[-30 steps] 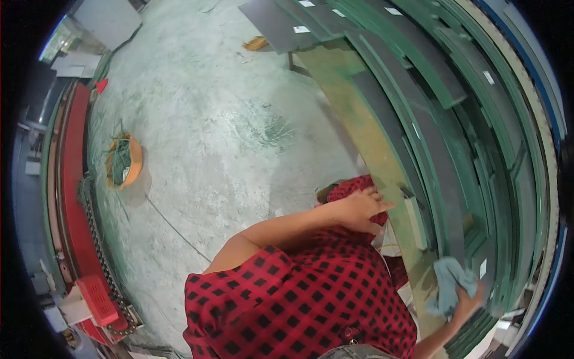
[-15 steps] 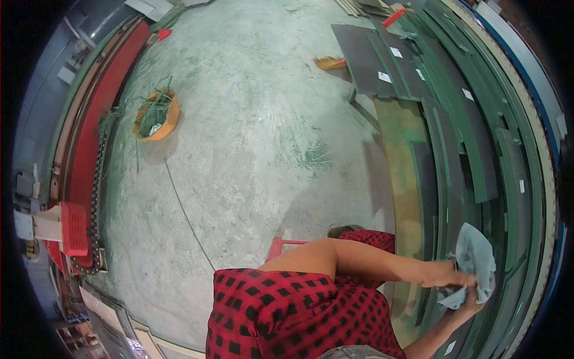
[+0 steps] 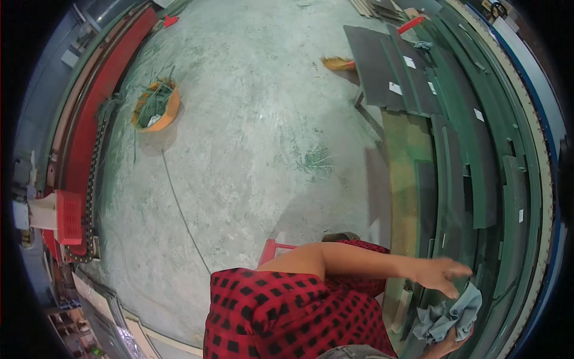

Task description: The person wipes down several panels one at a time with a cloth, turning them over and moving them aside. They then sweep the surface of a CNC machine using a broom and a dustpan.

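Observation:
My left hand reaches to the right over dark green strips, its fingers stretched apart and nothing in it. Just below it is a crumpled grey-blue cloth, which my right hand grips from the lower side. The right fingers are partly hidden by the cloth. Long dark green panels lie stacked beneath and beyond both hands, some bearing white labels.
An orange tub of green strips stands on the floor at left. A broom pokes out beside the dark sheets. Red machinery runs along the left side. A thin strip lies across the floor.
My left hand has let go of the cloth and opened above it. The cloth has moved down and slightly left with my right hand and is more bunched. The view has shifted slightly.

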Demonstrator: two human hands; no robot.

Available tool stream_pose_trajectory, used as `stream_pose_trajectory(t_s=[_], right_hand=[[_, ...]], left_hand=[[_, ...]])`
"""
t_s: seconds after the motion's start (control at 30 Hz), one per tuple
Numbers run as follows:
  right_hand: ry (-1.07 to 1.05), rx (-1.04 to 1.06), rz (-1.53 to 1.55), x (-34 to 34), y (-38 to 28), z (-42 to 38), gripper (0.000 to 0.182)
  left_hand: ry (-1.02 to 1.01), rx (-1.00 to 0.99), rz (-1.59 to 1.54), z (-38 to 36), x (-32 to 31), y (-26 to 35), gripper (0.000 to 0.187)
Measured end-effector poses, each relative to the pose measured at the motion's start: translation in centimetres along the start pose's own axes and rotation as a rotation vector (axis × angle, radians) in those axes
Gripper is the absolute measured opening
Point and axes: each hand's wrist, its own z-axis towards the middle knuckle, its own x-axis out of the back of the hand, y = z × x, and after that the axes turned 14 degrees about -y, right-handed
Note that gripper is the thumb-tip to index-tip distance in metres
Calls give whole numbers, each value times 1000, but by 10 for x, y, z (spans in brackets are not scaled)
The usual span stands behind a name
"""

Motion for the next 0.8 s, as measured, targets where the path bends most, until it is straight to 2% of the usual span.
stream_pose_trajectory(t_s=[0.07,0.1,0.13,0.17,0.2,0.27,0.3,0.5,0.57,0.63,0.7,0.77,0.8], right_hand=[[-19,-160,-197,25,40,-1,63],[-12,-206,-278,7,37,-4,64],[-91,-236,-689,0,44,1,63],[-186,-261,-572,-10,49,2,62],[-282,-281,-454,-31,41,9,62],[-325,-268,-445,-60,34,39,63],[-368,-264,-444,-74,29,55,64],[-618,-156,-304,-177,-10,176,46],[-604,-119,-362,-211,-5,220,46],[-587,-147,-175,-249,-4,253,46],[-619,-126,50,-292,-17,262,47],[-716,56,35,-331,-49,246,51],[-800,150,-76,-344,-83,222,53]], left_hand=[[397,5,1136,-19,24,0,69],[383,2,1139,-27,31,4,69],[466,80,1224,-37,36,9,69],[553,158,1311,-48,40,14,70],[551,155,1321,-57,43,16,70],[576,276,1264,-77,45,18,68],[570,276,1268,-86,44,17,68],[599,470,1114,-149,32,32,63],[645,486,1167,-171,31,27,63],[675,556,1099,-186,19,39,63],[703,629,1030,-195,15,42,64],[745,618,959,-205,15,36,64],[750,622,958,-206,11,40,64]])
